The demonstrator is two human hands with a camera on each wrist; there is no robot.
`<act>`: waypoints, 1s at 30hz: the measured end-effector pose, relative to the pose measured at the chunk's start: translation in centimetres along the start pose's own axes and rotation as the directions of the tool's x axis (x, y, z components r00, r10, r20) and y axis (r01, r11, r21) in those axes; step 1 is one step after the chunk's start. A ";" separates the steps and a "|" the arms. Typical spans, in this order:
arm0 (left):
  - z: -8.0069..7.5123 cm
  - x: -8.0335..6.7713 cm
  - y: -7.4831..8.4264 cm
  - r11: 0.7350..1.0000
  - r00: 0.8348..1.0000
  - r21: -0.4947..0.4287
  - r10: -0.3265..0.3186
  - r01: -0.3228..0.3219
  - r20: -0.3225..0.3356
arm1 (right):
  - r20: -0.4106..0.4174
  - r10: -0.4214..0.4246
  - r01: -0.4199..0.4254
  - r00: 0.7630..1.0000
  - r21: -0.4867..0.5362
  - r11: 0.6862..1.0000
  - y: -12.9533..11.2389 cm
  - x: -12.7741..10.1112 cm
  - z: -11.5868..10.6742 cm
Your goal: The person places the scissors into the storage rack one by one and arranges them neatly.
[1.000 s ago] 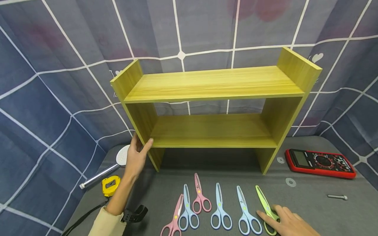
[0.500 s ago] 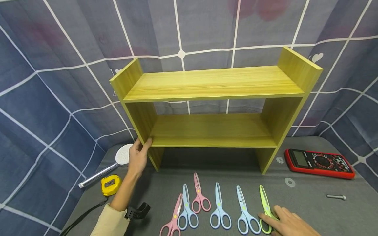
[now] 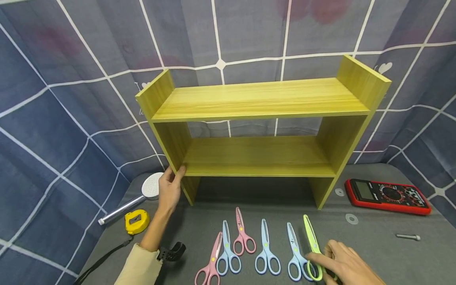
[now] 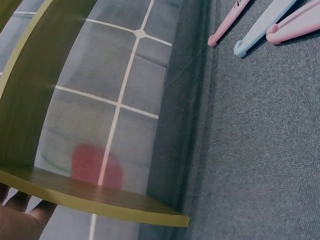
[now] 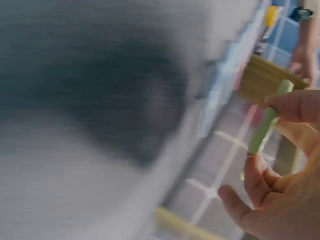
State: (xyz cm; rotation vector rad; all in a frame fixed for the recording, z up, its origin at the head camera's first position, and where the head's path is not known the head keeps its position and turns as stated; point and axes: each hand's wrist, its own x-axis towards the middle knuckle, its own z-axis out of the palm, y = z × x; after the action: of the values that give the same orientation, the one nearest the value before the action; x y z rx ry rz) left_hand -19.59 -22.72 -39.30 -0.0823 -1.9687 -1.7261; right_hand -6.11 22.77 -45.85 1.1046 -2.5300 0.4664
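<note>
A yellow wood-grain shelf (image 3: pixel 260 156) with two boards stands at the back of the grey table. My left hand (image 3: pixel 170 190) grips its left side panel, thumb at the front edge by the lower board and fingers on the outer side. In the left wrist view, those fingers (image 4: pixel 20 202) lie against the panel. My right hand (image 3: pixel 345 259) pinches green-handled scissors (image 3: pixel 311 233) by the finger loops, blades pointing away from me. Their loop overlaps the handle of the nearest blue scissors (image 3: pixel 294 244). In the right wrist view, the green handle (image 5: pixel 265 131) sits between thumb and fingers.
Several more blue and pink scissors (image 3: pixel 244 239) lie in a row before the shelf. Left are a shower head (image 3: pixel 151 185) and a yellow tape measure (image 3: pixel 137 221). Right are a red multimeter (image 3: pixel 388 197), washers (image 3: pixel 352 219) and a bolt (image 3: pixel 408 236). A checked curtain (image 3: pixel 249 35) hangs behind.
The green scissors have swung left and come up in my right hand, now overlapping the blue pair beside them. My left hand keeps its hold on the shelf.
</note>
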 end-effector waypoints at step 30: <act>0.3 -0.3 -1.0 0.993 0.992 -0.038 0.106 -0.109 -0.072 | -0.342 -0.115 0.178 0.933 0.159 0.971 -9.3 32.5 -14.1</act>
State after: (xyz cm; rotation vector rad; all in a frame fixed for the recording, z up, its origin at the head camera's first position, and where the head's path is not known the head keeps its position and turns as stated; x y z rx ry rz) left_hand -19.81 -22.52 -40.32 -0.1380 -1.8442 -1.6784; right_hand -17.48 2.03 -17.81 1.1612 -2.1284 0.7916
